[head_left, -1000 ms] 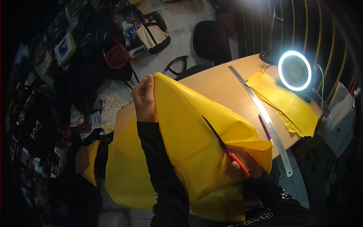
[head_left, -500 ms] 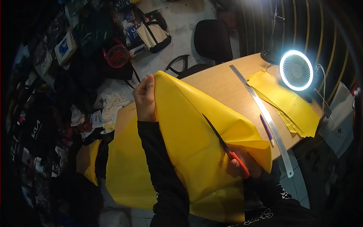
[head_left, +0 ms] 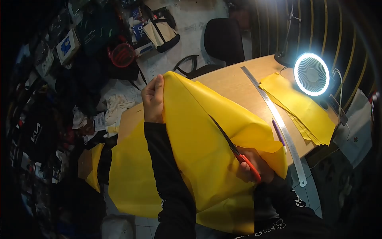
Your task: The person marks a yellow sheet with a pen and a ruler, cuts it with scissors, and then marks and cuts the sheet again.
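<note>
A large yellow sheet (head_left: 191, 139) hangs raised and folded over the wooden table (head_left: 234, 79), its lower part draping past the front edge. At its top corner my left hand (head_left: 153, 97) pinches the material, thumb upward. My right hand (head_left: 254, 163) is closed around the red handles of the scissors (head_left: 247, 165). Their dark blades lie along the sheet's face, pointing up and left, close to a thin line that runs down from the top corner. Part of the right hand is behind the handles and a curled flap of the sheet.
Right of the sheet lie a metal ruler (head_left: 274, 113), a purple pen (head_left: 278, 133) and stacked yellow pieces (head_left: 300, 107). A lit round fan (head_left: 312, 74) stands at the back right. Beyond the table are a black chair (head_left: 224, 41), bags and a red basket (head_left: 122, 55).
The scissors have moved slightly up and left along the sheet. More of my right hand shows beside the flap. My left hand has risen a little, still holding the corner.
</note>
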{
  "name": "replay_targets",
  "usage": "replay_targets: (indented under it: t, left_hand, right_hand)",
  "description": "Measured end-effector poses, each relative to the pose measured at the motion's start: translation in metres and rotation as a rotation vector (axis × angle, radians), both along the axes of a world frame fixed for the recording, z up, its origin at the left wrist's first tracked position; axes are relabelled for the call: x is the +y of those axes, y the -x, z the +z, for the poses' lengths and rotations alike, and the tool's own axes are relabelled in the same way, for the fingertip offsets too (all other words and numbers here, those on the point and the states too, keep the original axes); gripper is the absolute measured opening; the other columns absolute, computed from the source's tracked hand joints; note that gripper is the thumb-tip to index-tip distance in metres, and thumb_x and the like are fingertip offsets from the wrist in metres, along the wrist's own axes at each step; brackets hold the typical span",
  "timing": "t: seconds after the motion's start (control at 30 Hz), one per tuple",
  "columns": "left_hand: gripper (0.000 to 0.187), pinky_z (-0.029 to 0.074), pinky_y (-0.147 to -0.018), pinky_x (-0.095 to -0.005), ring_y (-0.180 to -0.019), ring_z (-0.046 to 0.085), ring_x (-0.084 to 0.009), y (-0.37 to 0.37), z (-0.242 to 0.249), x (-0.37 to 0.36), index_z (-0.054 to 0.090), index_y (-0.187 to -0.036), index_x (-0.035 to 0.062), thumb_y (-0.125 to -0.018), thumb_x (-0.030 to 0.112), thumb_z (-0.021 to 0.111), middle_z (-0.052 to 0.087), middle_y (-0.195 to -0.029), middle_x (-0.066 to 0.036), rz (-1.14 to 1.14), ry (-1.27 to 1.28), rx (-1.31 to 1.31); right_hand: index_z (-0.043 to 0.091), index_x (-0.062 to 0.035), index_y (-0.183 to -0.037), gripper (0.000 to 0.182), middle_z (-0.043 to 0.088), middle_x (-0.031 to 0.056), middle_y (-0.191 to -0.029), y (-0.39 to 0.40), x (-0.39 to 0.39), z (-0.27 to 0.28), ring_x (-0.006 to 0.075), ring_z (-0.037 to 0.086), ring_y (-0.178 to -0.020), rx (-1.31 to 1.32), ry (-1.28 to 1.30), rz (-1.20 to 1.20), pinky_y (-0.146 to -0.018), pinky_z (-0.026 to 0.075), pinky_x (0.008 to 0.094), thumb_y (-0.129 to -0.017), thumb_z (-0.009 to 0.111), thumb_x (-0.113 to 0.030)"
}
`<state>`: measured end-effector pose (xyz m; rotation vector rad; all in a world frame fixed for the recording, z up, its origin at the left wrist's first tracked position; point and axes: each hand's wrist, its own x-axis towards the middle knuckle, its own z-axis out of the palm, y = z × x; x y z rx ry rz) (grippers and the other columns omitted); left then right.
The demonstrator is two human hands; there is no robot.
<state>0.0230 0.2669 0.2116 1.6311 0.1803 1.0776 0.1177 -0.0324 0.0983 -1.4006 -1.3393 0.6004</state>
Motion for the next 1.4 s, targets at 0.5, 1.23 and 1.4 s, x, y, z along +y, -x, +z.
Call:
replay_targets:
  t: [0.5, 1.23, 1.4]
  left_hand:
    - [0.035, 0.033, -0.056, -0.0180, -0.060, 0.042, 0.0008, -0.002, 0.001, -0.001, 0.059, -0.074, 0.0059, -0.100, 0.029, 0.053, 0.050, -0.066, 0.008, 0.027, -0.016, -0.010]
    - [0.033, 0.036, -0.056, -0.0183, -0.061, 0.045, 0.0002, -0.004, 0.004, -0.007, 0.064, -0.080, 0.0035, -0.100, 0.029, 0.054, 0.056, -0.068, 0.006, 0.044, -0.016, -0.011]
    - [0.033, 0.036, -0.055, -0.0184, -0.060, 0.046, -0.0002, -0.001, 0.003, -0.002, 0.066, -0.083, 0.0032, -0.099, 0.029, 0.054, 0.056, -0.068, 0.006, 0.012, -0.035, -0.007]
  right_hand:
    - [0.044, -0.0062, -0.067, 0.069, 0.040, 0.0031, -0.052, 0.001, 0.004, 0.009, 0.0191, 0.042, -0.048, -0.030, 0.009, -0.065, -0.049, 0.034, 0.0337, -0.086, 0.041, -0.072]
    - [0.050, -0.0022, -0.078, 0.076, 0.042, 0.0023, -0.058, 0.002, 0.014, 0.014, 0.0146, 0.043, -0.056, 0.012, -0.040, -0.099, -0.053, 0.035, 0.0313, -0.084, 0.041, -0.077]
    - [0.047, -0.0028, -0.074, 0.075, 0.040, 0.0031, -0.058, -0.001, 0.016, 0.007, 0.0155, 0.040, -0.055, -0.008, -0.040, -0.104, -0.053, 0.034, 0.0328, -0.084, 0.042, -0.077]
